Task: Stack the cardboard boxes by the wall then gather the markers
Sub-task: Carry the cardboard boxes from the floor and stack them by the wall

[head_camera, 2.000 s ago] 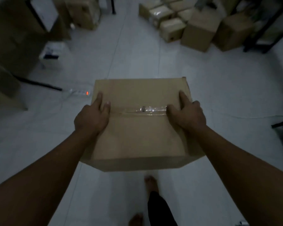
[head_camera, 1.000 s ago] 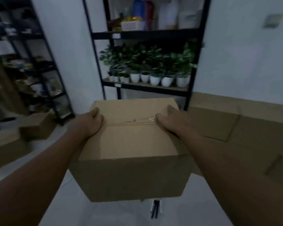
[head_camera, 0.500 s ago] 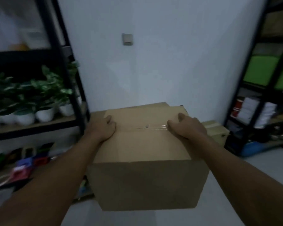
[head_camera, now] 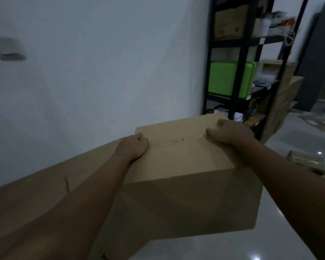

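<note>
I hold a brown cardboard box [head_camera: 184, 184] in the air in front of me, its taped top seam facing up. My left hand [head_camera: 132, 148] grips the top near the left end of the seam. My right hand [head_camera: 231, 133] grips the top at the right end. The box hangs beside and partly over a larger cardboard box [head_camera: 36, 194] that stands against the white wall [head_camera: 101, 72] on the left. No markers are in view.
A black metal shelf rack [head_camera: 238, 72] stands to the right of the wall, holding a green bin [head_camera: 227, 79] and cartons. A small wrapped package [head_camera: 306, 161] lies on the pale tiled floor [head_camera: 223, 246] at right. A switch plate [head_camera: 7, 48] is on the wall.
I have turned right with the box, away from the shelf of potted plants. The wall, the large box beside it and the rack with the green bin now fill the view. Both hands kept their grip.
</note>
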